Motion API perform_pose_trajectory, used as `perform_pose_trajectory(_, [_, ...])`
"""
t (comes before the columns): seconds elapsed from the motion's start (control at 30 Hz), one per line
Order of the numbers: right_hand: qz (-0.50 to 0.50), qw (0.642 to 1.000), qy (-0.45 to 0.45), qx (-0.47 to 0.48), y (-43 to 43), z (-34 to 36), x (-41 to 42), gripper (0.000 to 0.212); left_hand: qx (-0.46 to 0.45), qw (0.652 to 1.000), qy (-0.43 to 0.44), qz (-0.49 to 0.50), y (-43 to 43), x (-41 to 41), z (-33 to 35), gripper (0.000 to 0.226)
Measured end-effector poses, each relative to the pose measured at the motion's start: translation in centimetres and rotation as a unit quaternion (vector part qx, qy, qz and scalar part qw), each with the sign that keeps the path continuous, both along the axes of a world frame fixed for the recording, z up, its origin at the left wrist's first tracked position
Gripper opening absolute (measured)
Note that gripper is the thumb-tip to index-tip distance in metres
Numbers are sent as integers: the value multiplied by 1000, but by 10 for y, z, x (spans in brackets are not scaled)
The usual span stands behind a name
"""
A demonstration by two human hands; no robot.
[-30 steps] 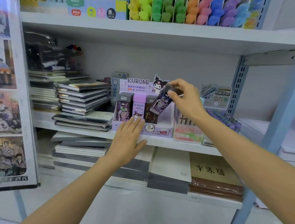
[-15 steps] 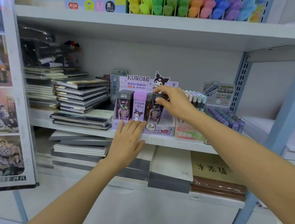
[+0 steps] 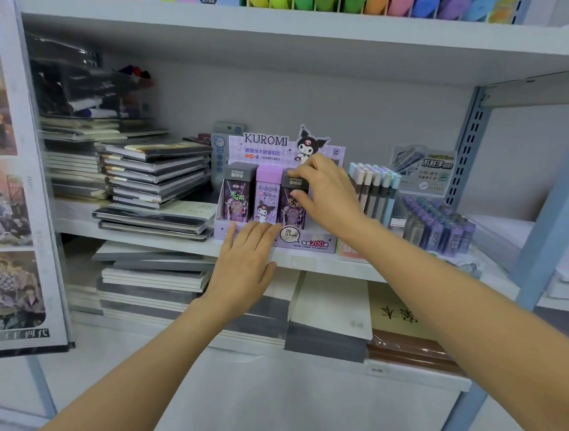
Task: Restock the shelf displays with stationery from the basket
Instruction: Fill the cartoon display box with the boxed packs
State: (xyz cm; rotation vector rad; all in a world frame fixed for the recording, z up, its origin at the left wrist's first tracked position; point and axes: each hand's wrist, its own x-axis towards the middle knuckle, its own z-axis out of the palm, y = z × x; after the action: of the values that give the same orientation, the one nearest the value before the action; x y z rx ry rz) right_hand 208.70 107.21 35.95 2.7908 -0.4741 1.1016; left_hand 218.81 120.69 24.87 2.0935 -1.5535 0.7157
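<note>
Three small packs stood side by side in the Kuromi display box (image 3: 311,244) at the centre of the frame: the left dark pack (image 3: 238,194), the pink pack (image 3: 266,198) and the right dark pack (image 3: 290,209). My right hand (image 3: 326,191) pinched the right dark pack, fingers curled over its top and thumb on its front. My left hand (image 3: 244,263) lay spread flat against the display box's front wall. That box sat on the middle shelf (image 3: 136,236), between stacked notebooks (image 3: 156,169) towards the left and upright pens (image 3: 371,188) towards the right.
</note>
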Motion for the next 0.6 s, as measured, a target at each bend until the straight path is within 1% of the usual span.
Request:
perform_pose_trajectory(0.1, [53,998,-14,-26,10,-11,-25,43,-11,1000,19,-5,-1,-7,0,60])
perform_pose_trajectory(0.2, [137,990,-37,-26,19,-42,-67,31,-74,997,24,-11,-3,-27,-6,62])
perform_pose_trajectory(0.3, [180,983,1,45,17,-92,-112,17,-164,986,29,-34,-13,-57,-33,54])
perform_pose_trajectory(0.37, [168,980,46,97,10,-137,-140,14,-178,981,53,-59,-22,-79,-64,42])
perform_pose_trajectory(0.47, [130,964,137,185,-10,-217,-179,15,-130,977,131,-106,-39,-112,-132,27])
perform_pose_trajectory(0.53, [94,945,200,241,-26,-274,-202,17,-67,969,211,-111,-46,-136,-189,20])
perform_pose_trajectory(0.6, [63,920,258,287,-41,-330,-227,20,23,950,300,-89,-47,-160,-252,15])
